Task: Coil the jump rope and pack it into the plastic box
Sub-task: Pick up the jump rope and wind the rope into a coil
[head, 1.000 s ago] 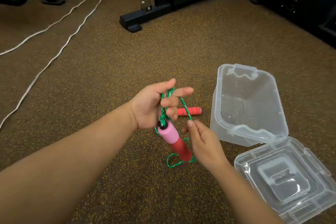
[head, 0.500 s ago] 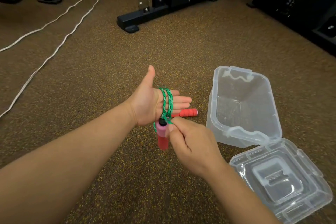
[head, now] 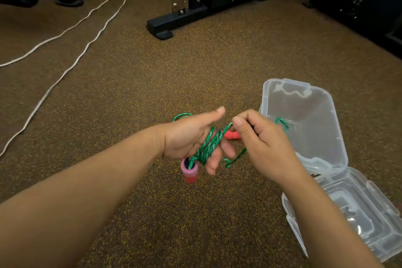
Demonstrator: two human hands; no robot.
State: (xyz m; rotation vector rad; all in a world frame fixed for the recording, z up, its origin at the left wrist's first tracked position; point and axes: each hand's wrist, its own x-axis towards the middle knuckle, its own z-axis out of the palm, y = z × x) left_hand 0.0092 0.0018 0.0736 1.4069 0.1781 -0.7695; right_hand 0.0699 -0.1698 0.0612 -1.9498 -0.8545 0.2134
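The right hand [head: 263, 146], pinching the jump rope [head: 208, 146], has carried another turn across the open-fingered left hand [head: 187, 137]; coiling judged incomplete, box [head: 304, 104] not yet packed.

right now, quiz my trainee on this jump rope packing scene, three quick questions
1. True or false: the plastic box stands open, its lid lying beside it.
2. The green rope is wound round: A the left hand; B the right wrist; C the box.
3. Fill in: the right hand ___ the rope.
Key: 1 true; 2 A; 3 pinches.
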